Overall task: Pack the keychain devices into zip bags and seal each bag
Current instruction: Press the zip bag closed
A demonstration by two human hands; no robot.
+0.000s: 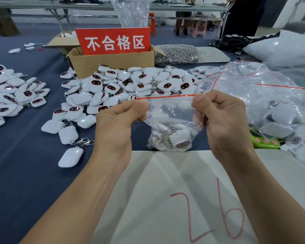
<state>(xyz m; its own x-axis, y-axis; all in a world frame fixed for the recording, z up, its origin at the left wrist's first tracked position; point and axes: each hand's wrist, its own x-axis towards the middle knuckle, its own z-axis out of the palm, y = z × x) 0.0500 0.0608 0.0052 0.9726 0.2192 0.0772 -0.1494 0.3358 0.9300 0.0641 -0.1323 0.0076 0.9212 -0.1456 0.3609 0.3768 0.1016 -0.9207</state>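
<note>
Left hand (118,120) and right hand (222,118) each pinched a top corner of the zip bag (173,113), keychain devices (180,140) sunk to its bottom by the paper sheet (165,173). A good seal probably needed firm pressing along the red zip strip (165,97) end to end

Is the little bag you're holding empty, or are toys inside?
Not empty. White keychain devices sit bunched at the bottom of the zip bag; the left hand and right hand pinch its top.

Clear crinkled plastic zip bag (173,110), glossy white plastic keychain devices (113,85), shiny metal clasps (83,142), matt cardboard box (113,63)
</note>
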